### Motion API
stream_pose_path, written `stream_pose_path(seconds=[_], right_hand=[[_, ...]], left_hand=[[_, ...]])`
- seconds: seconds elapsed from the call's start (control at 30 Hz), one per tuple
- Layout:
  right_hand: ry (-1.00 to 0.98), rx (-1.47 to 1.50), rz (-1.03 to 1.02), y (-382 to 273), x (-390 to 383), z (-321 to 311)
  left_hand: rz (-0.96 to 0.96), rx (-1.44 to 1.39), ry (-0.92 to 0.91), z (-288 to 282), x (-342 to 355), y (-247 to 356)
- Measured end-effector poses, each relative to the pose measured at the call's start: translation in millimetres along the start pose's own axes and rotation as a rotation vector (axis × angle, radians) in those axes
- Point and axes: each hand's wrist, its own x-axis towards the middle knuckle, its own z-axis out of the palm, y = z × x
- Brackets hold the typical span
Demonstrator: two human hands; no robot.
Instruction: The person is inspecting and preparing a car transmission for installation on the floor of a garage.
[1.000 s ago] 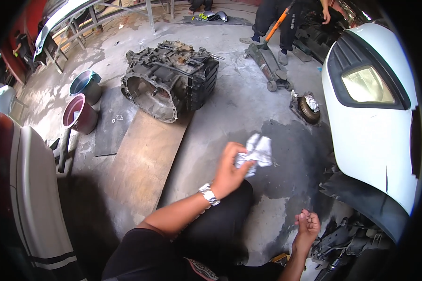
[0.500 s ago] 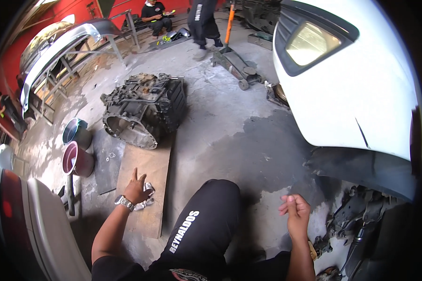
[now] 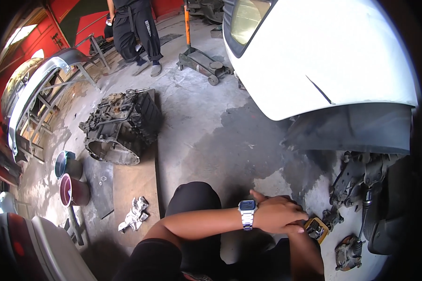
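My left hand (image 3: 279, 214) reaches across to the right, a silver watch (image 3: 247, 215) on its wrist, its fingers folded over my right hand (image 3: 265, 199). My right hand is mostly covered, with one fingertip poking out up and left. A crumpled white cloth (image 3: 133, 215) lies on a brown board (image 3: 131, 182) to the left of my knee. The board extends under a dirty metal gearbox housing (image 3: 117, 124). Just right of my hands is a yellow tray (image 3: 316, 229) of small items, beside loose dark metal parts (image 3: 347, 253).
A white car body (image 3: 323, 65) with detached underparts (image 3: 354, 187) fills the right. Two buckets (image 3: 75, 192), a dark mat (image 3: 98, 196) and another car's rear (image 3: 23, 243) are at left. A floor jack (image 3: 201, 65), a standing person (image 3: 136, 37) and metal stands (image 3: 42, 107) are farther back.
My left hand has let go of the cloth, which now lies on the board, and moved right onto my right hand. The view has shifted, and the standing person has moved left.
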Motion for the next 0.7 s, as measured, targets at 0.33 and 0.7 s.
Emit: stream_pose_path(seconds=[0.33,0.7], right_hand=[[-0.556,-0.215,0.291,-20.4,-1.8,-9.4],[-0.579,-0.228,0.33,-1.8,-8.5,-5.4]], left_hand=[[-0.802,-0.457,-0.087,33.1,-39.6,-97.5],[-0.625,-0.277,0.12,33.5,-36.5,-85.3]])
